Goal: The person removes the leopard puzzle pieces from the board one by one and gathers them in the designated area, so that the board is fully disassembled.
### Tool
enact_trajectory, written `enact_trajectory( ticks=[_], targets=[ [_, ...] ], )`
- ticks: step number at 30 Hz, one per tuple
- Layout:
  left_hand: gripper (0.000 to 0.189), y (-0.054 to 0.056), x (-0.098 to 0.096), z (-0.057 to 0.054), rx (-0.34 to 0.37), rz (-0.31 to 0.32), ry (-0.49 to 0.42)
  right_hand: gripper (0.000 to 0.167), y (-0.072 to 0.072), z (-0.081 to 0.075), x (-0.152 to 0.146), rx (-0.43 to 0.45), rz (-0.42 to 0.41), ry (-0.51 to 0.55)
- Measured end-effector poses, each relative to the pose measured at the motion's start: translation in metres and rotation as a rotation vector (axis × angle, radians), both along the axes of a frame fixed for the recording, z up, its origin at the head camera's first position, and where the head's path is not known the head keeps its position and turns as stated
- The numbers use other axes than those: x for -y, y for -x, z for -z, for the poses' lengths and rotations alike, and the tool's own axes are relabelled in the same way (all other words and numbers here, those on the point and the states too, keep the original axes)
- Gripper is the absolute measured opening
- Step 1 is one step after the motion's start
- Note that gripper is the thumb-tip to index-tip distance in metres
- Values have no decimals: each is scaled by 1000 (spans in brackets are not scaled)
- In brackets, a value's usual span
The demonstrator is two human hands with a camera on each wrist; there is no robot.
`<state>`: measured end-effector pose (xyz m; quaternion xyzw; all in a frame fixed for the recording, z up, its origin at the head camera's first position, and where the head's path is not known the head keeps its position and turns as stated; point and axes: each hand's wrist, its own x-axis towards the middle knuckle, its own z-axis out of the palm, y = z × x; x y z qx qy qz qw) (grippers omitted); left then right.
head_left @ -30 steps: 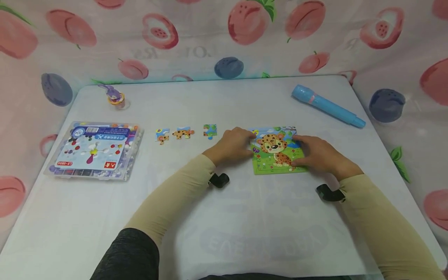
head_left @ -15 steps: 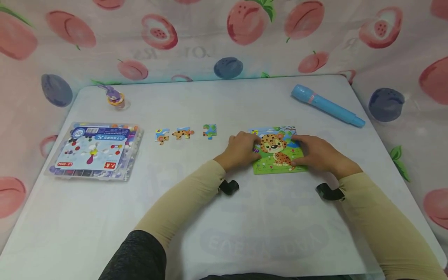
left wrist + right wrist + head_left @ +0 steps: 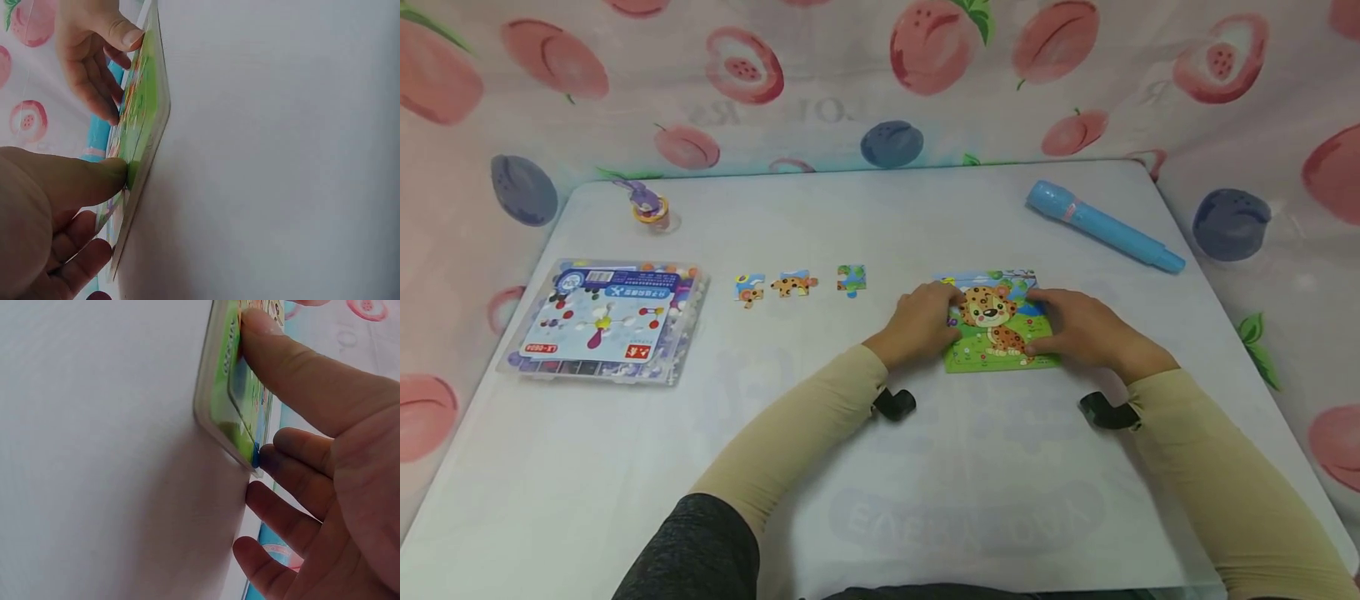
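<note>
A jigsaw puzzle (image 3: 1000,333) with a cartoon leopard lies face up on the table, a hand at either side. My left hand (image 3: 919,323) holds its left edge. In the left wrist view that thumb presses on the picture with bent fingers at the edge; whether it grips a single piece I cannot tell. My right hand (image 3: 1086,332) steadies the right side, its thumb on the picture and fingers along the edge in the right wrist view. Three loose puzzle pieces lie to the left: a sunflower piece (image 3: 749,288), a spotted body piece (image 3: 794,284) and a green tree piece (image 3: 852,279).
A clear plastic case (image 3: 602,321) of coloured parts with a blue label lies at the left. Behind it stands a small purple rabbit figure (image 3: 647,202). A light blue tube-shaped object (image 3: 1105,227) lies at the back right of the white table (image 3: 970,500).
My left hand has shifted right, further over the puzzle's left side, and then stayed there. My right hand and the loose pieces have kept their places.
</note>
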<state>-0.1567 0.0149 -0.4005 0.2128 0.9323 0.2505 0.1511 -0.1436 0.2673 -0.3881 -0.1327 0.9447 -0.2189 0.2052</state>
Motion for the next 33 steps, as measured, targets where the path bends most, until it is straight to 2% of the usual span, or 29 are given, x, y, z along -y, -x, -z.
enact_trajectory(
  ticks=[7, 14, 20, 24, 33],
  targets=[
    [48, -1, 1, 1, 3, 41, -83, 86, 1, 1, 0, -11, -5, 2],
    [49, 0, 3, 3, 36, 42, -149, 84, 1, 1, 0, -29, -3, 3],
    [49, 1, 3, 5, 40, 41, -160, 72, -4, -4, 8, -80, -45, 19],
    [49, 1, 3, 7, 36, 43, -167, 63, -6, -9, 11, -69, -83, -8],
    [49, 1, 5, 5, -3, 91, -156, 59, -5, -8, 10, -53, -93, -33]
  ],
)
